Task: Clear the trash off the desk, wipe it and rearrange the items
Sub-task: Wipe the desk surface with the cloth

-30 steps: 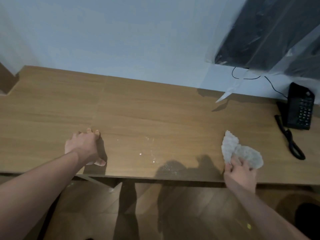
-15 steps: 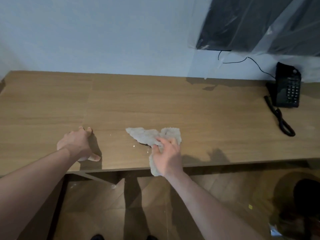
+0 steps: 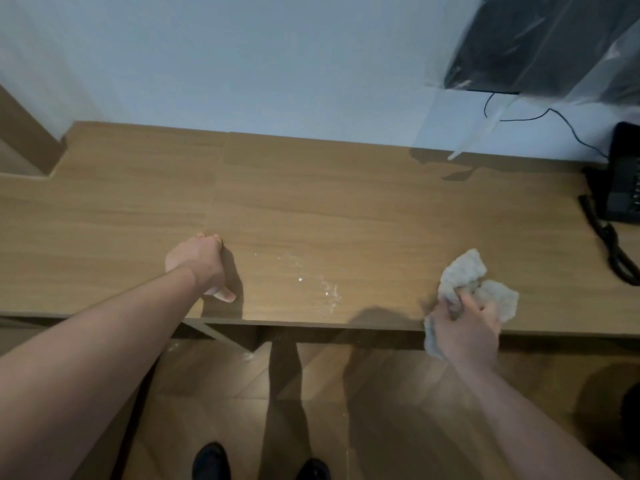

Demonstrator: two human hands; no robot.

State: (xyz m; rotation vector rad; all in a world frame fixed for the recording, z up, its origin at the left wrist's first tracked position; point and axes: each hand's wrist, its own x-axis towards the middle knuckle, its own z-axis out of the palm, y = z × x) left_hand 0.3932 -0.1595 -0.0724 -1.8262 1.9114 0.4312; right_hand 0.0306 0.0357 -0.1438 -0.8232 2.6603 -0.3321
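Head view: we are mid-wipe on the desk (image 3: 311, 188). Our right hand (image 3: 465, 329) grips one cloth (image 3: 464, 271) at the desk's front edge, right of the crumbs (image 3: 327, 291); our left hand (image 3: 199, 263) rests curled, grip unclear. Next, we judge, sweep over the crumbs. One phone (image 3: 623, 181) sits far right.

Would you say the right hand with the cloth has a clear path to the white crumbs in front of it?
Probably yes: only bare desk lies between the right hand, gripping the cloth, and the crumbs.
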